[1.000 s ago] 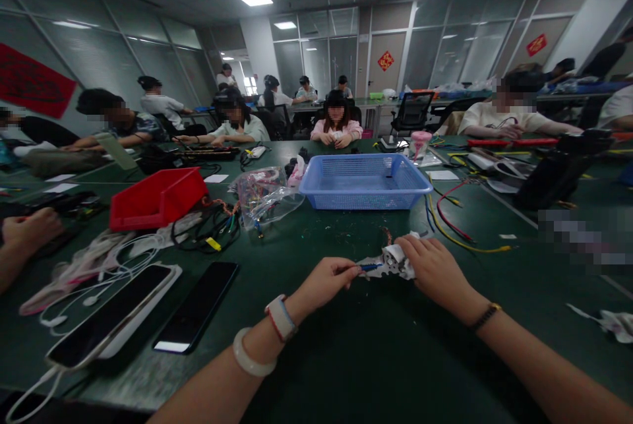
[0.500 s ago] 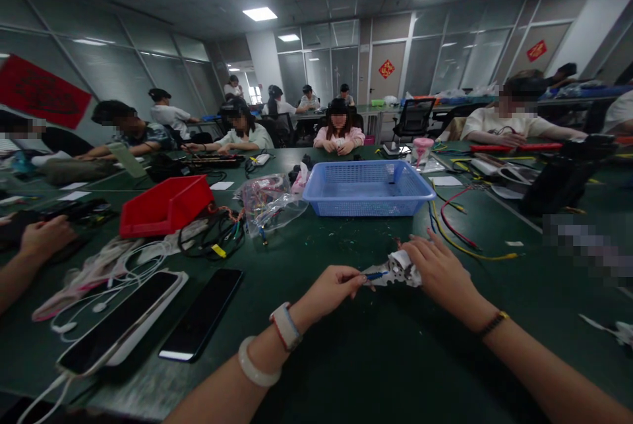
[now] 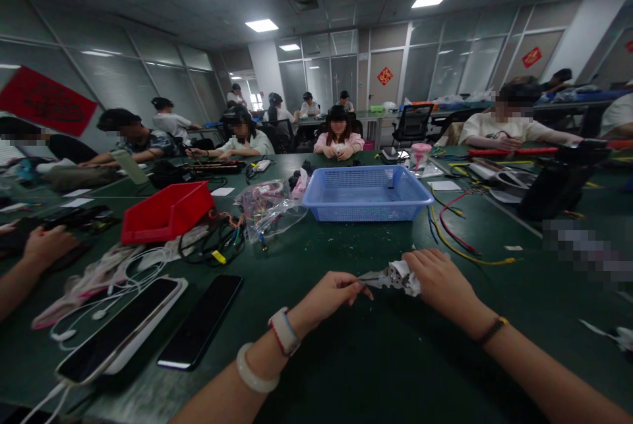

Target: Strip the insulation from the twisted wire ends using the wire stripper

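Observation:
My right hand [image 3: 438,275] is wrapped round the handles of a wire stripper [image 3: 380,278], whose flat metal jaws with notches and holes point left. Crumpled white material [image 3: 406,279] covers the tool close to my fingers. At the tip of the jaws, my left hand [image 3: 336,295] is closed, thumb and fingers pinched together. What it pinches is hidden or too small to make out. Both hands are just above the dark green table [image 3: 376,371], nearer to me than the blue basket [image 3: 368,213].
Beyond my hands, red, yellow and blue cables [image 3: 457,239] lie right of the basket. A clear bag of wires [image 3: 270,210] and a red bin [image 3: 165,213] stand left. Two phones [image 3: 202,322] lie by my left forearm. A co-worker's hand [image 3: 49,246] is at far left.
The blue piece seen between my left fingers and the jaws no longer shows. Both hands and the wire stripper sit slightly lower in the picture, and the jaws have turned a little.

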Demonstrator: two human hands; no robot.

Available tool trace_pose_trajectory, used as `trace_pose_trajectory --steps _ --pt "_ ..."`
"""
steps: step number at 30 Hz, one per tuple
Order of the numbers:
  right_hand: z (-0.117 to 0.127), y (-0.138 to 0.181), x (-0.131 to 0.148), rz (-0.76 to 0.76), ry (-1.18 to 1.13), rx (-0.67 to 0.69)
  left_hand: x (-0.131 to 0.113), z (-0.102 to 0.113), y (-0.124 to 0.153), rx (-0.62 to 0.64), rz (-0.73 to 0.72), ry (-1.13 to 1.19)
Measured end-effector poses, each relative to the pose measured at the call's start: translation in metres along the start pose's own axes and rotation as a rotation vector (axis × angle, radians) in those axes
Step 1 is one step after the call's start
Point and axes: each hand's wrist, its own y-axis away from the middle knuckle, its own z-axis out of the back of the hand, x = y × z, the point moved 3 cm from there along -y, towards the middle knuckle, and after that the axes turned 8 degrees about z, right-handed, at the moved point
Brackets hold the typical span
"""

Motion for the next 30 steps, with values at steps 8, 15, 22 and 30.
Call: trace_pose_trajectory --steps 8,15,22,30 --pt "0.000 0.001 -0.002 -0.012 0.042 -0.091 0.000 -0.004 0.001 0.064 0.030 0.160" --pt "0.005 0.005 -0.007 0.004 0.126 -0.205 0.000 -0.015 0.004 0.252 0.071 0.241" --pt "0.005 0.009 -0.009 0.023 0.130 -0.105 0.003 -0.020 0.006 0.398 0.171 0.269" --pt "-0.001 0.004 -0.003 -0.006 0.090 -0.027 0.006 -0.026 0.003 0.402 0.179 0.448"
